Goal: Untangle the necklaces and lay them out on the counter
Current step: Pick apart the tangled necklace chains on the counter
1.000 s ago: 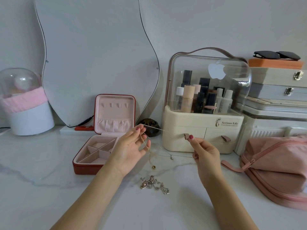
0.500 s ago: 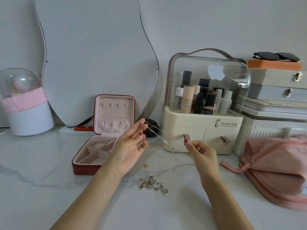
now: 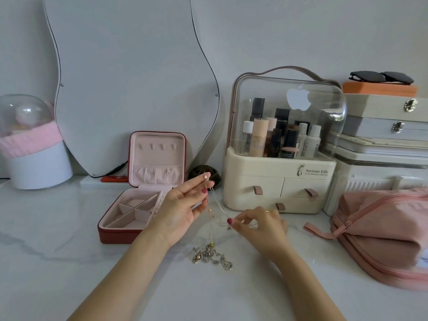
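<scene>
My left hand (image 3: 183,209) is raised above the white marble counter (image 3: 58,262) and pinches the top of a thin gold chain (image 3: 208,205) between thumb and fingertips. The chain hangs down and runs to my right hand (image 3: 257,228), which pinches its other part low, close to the counter. A tangled heap of silver and gold necklaces (image 3: 212,257) lies on the counter just in front of both hands.
An open red jewellery box (image 3: 139,205) with a pink lining sits left of my hands. A cream cosmetics organiser (image 3: 280,181) stands behind. A pink pouch (image 3: 382,232) lies at the right, stacked boxes (image 3: 384,126) behind it. A mirror (image 3: 129,77) leans on the wall.
My right hand has dropped from in front of the organiser's drawers down toward the counter and moved left, so the chain now hangs steeply instead of stretching across. My left hand stayed raised.
</scene>
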